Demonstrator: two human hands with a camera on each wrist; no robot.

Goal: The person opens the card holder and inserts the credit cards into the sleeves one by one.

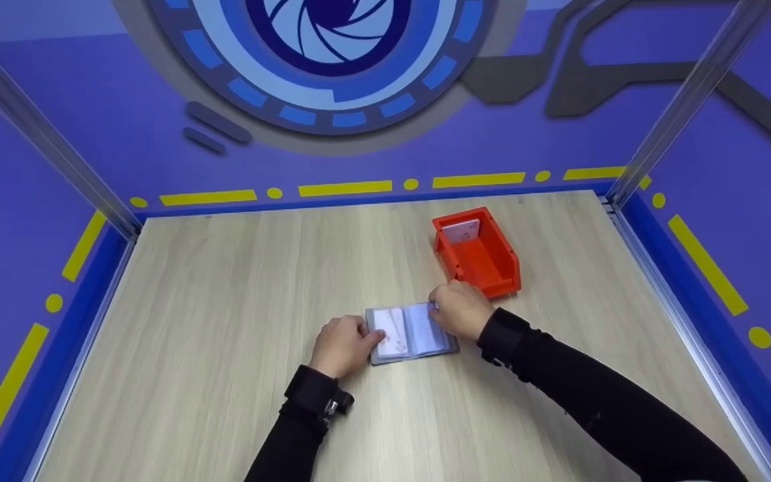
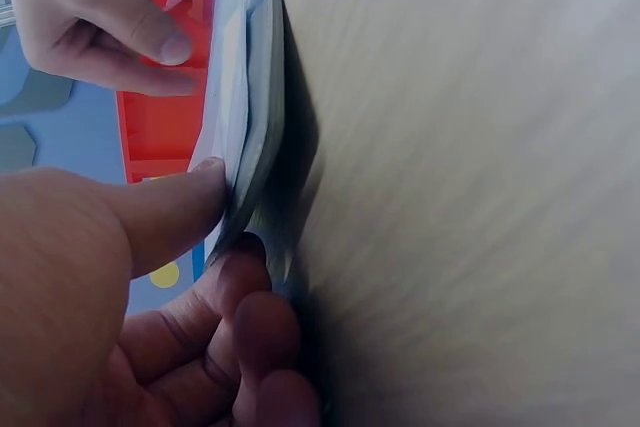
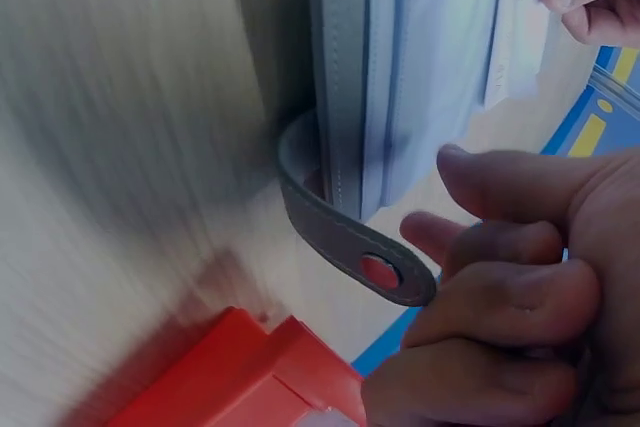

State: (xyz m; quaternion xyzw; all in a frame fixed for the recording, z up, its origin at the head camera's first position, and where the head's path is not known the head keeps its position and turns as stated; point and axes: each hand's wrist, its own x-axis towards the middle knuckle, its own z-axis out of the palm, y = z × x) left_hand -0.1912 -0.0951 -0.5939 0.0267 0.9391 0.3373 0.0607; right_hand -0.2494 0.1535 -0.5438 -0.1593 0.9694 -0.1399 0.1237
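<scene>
A grey card holder (image 1: 450, 346) lies spread on the table, with clear plastic sleeves (image 3: 445, 57) and a snap strap (image 3: 345, 242) sticking out from its right side. A pale card with a faint pattern (image 1: 392, 333) shows in the left sleeve. My left hand (image 1: 342, 347) pinches the holder's left edge, thumb on top and fingers beneath, lifting that edge off the wood in the left wrist view. Over the right edge hovers my right hand (image 1: 462, 310), fingers loosely bent, thumb apart from the index finger, nothing between them. Its fingertips are right by the strap's end.
Just beyond my right hand stands a red open bin (image 1: 486, 258), with a patterned white card (image 1: 461, 231) leaning inside its far end. The wooden table (image 1: 225, 301) is bordered by blue-purple panels (image 1: 385, 161) and metal rails at the sides.
</scene>
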